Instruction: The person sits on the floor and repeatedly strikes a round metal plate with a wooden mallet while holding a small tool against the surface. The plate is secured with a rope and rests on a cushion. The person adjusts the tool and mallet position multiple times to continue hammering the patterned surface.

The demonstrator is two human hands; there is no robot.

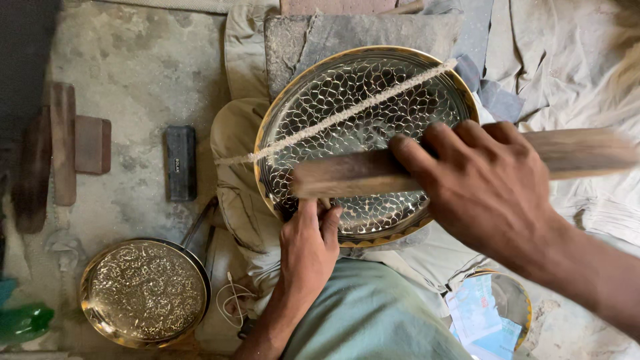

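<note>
Engraved brass plate point(363, 143) resting on the lap over cloth, a twisted cord point(347, 110) across it. Left hand point(308, 247) pinches the near rim; right hand point(483, 183) is clamped on a wooden mallet point(353, 175). Strokes are best kept inside the rim; open floor point(140, 73) lies left.

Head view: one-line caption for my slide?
Right hand holds a wooden mallet over an engraved brass plate; left hand steadies its rim.
</note>
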